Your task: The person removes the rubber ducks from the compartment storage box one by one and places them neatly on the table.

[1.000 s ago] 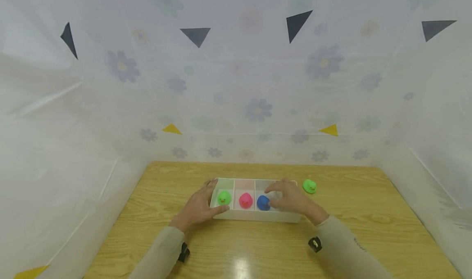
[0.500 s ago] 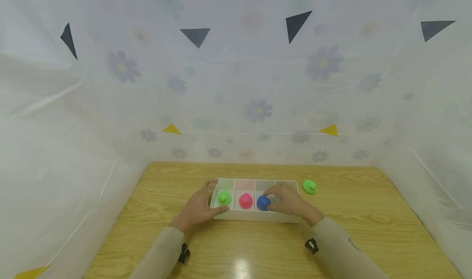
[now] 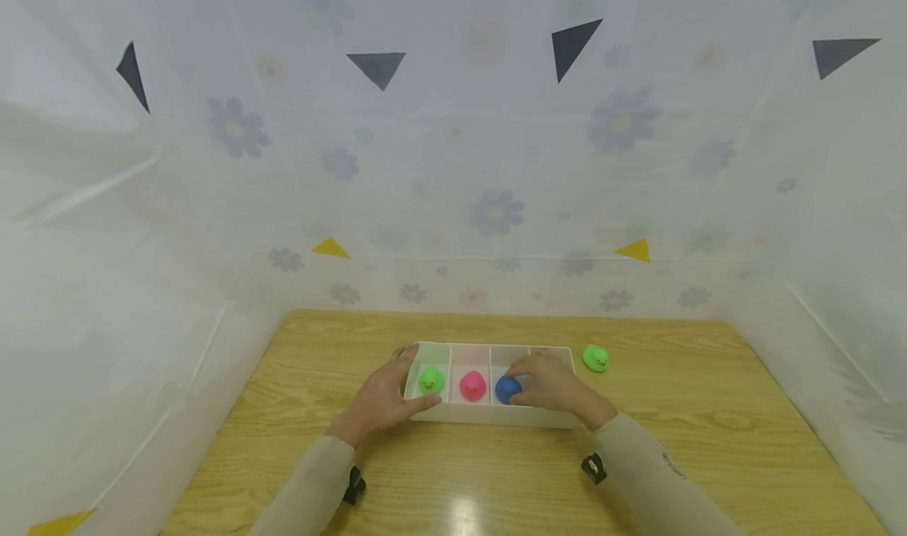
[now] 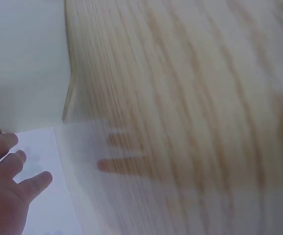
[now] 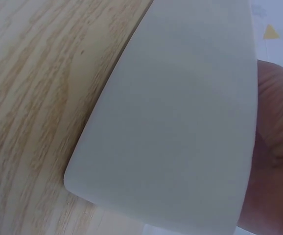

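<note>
A white divided box [image 3: 489, 415] sits on the table with a green rubber duck [image 3: 431, 379], a pink rubber duck [image 3: 472, 386] and a blue rubber duck [image 3: 507, 389] in separate compartments. My left hand [image 3: 383, 393] holds the box's left end, thumb over the front rim and fingers along the side. In the left wrist view that hand [image 4: 7, 181] appears at the box corner. My right hand [image 3: 556, 382] reaches over the right end and pinches the blue duck between thumb and fingers. From the right wrist, the box wall [image 5: 166, 117] hides the fingertips.
Another green rubber duck [image 3: 595, 358] lies on the wooden table [image 3: 439, 473], just right of the box's back corner. White flower-patterned sheeting [image 3: 453, 166] encloses the table at the back and sides. The rightmost compartment is largely covered by the right hand.
My right hand has moved slightly left and its thumb and fingers have closed on the blue duck. The left hand and the box have stayed in place.
</note>
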Demonstrator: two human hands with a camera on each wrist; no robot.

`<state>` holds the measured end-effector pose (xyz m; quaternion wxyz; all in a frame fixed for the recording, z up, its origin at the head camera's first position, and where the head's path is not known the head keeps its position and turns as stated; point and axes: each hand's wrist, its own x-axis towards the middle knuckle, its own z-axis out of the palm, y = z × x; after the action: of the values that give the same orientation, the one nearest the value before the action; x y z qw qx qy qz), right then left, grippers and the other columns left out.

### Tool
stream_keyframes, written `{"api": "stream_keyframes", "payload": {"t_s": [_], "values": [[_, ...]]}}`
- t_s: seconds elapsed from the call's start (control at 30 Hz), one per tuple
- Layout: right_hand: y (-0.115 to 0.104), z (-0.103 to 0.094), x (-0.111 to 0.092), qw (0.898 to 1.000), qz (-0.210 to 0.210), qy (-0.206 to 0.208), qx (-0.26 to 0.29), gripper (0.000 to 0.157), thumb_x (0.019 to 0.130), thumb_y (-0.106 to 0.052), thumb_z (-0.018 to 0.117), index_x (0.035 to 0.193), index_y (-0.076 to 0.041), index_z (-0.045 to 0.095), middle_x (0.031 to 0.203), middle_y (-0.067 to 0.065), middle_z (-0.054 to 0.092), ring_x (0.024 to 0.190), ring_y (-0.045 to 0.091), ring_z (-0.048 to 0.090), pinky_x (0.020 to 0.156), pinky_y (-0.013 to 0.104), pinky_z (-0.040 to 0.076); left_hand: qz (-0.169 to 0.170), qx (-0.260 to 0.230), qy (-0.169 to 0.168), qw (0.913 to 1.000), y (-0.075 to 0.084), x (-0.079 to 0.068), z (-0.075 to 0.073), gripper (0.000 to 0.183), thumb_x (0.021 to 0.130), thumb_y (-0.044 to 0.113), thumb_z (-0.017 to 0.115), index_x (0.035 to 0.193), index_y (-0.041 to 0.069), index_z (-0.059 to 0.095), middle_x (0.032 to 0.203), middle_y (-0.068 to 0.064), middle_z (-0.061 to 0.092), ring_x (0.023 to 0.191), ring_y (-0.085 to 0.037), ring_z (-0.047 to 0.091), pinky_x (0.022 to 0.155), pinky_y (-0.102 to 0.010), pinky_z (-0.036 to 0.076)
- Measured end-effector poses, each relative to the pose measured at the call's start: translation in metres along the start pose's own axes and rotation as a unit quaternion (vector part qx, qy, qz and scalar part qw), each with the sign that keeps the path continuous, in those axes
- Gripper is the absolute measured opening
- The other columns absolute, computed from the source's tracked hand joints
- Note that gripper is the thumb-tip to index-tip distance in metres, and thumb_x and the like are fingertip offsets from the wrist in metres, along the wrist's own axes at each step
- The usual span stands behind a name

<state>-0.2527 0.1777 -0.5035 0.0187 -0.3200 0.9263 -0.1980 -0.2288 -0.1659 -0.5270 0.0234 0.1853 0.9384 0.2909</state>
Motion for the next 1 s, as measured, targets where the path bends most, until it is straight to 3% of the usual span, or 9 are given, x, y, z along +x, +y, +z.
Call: {"api": "stream_keyframes", "payload": {"t_s": [0.33, 0.5, 0.67, 0.77, 0.87, 1.0], "values": [[0.000, 0.004, 0.001, 1.000, 0.026, 0.001, 0.001, 0.032, 0.085, -0.023, 0.085, 0.113, -0.007, 0.082, 0.120, 0.011, 0.078, 0.118, 0.033, 0.070, 0.117, 0.066, 0.040, 0.006, -0.004, 0.001, 1.0000, 0.000, 0.000, -0.001, 0.113, 0.090, 0.076, 0.065, 0.170, 0.012, 0.019, 0.175, -0.009, 0.025, 0.164, -0.030, 0.020, 0.127, -0.062, 0.029], [-0.003, 0.000, -0.001, 1.000, 0.023, 0.022, 0.001, 0.031, 0.086, -0.024, 0.083, 0.112, -0.006, 0.081, 0.118, 0.010, 0.079, 0.116, 0.033, 0.071, 0.115, 0.065, 0.042, 0.008, -0.004, 0.002, 1.0000, 0.000, 0.000, -0.001, 0.112, 0.090, 0.076, 0.066, 0.170, 0.013, 0.019, 0.175, -0.008, 0.025, 0.164, -0.032, 0.021, 0.126, -0.063, 0.030], [0.000, -0.007, -0.005, 0.998, 0.013, 0.057, 0.029, 0.028, 0.086, -0.021, 0.083, 0.111, -0.009, 0.081, 0.110, 0.003, 0.081, 0.096, 0.025, 0.069, 0.091, 0.044, 0.049, 0.006, -0.003, 0.002, 1.0000, 0.000, 0.000, -0.001, 0.113, 0.089, 0.078, 0.064, 0.170, 0.014, 0.018, 0.176, -0.004, 0.024, 0.164, -0.030, 0.020, 0.127, -0.062, 0.029], [0.002, -0.011, -0.008, 0.996, 0.035, 0.057, 0.055, 0.031, 0.088, -0.023, 0.083, 0.117, -0.012, 0.080, 0.114, 0.001, 0.080, 0.096, 0.020, 0.061, 0.085, 0.038, 0.047, 0.004, -0.008, 0.001, 1.0000, 0.000, 0.000, -0.001, 0.114, 0.089, 0.079, 0.064, 0.170, 0.014, 0.018, 0.176, -0.005, 0.024, 0.164, -0.031, 0.020, 0.127, -0.063, 0.029], [0.003, -0.015, -0.009, 0.994, 0.053, 0.058, 0.076, 0.034, 0.090, -0.026, 0.083, 0.121, -0.013, 0.078, 0.121, 0.003, 0.078, 0.106, 0.023, 0.060, 0.091, 0.046, 0.051, 0.004, -0.007, 0.001, 1.0000, 0.000, 0.000, -0.001, 0.114, 0.089, 0.079, 0.064, 0.170, 0.014, 0.018, 0.176, -0.006, 0.024, 0.164, -0.031, 0.020, 0.126, -0.064, 0.029], [0.005, -0.020, -0.012, 0.988, 0.060, 0.076, 0.121, 0.035, 0.090, -0.023, 0.082, 0.122, -0.010, 0.076, 0.128, 0.011, 0.074, 0.121, 0.037, 0.063, 0.102, 0.061, 0.051, 0.005, -0.005, 0.003, 1.0000, -0.001, 0.000, 0.000, 0.113, 0.089, 0.079, 0.065, 0.170, 0.013, 0.020, 0.176, -0.006, 0.024, 0.164, -0.031, 0.020, 0.127, -0.063, 0.029]]}}
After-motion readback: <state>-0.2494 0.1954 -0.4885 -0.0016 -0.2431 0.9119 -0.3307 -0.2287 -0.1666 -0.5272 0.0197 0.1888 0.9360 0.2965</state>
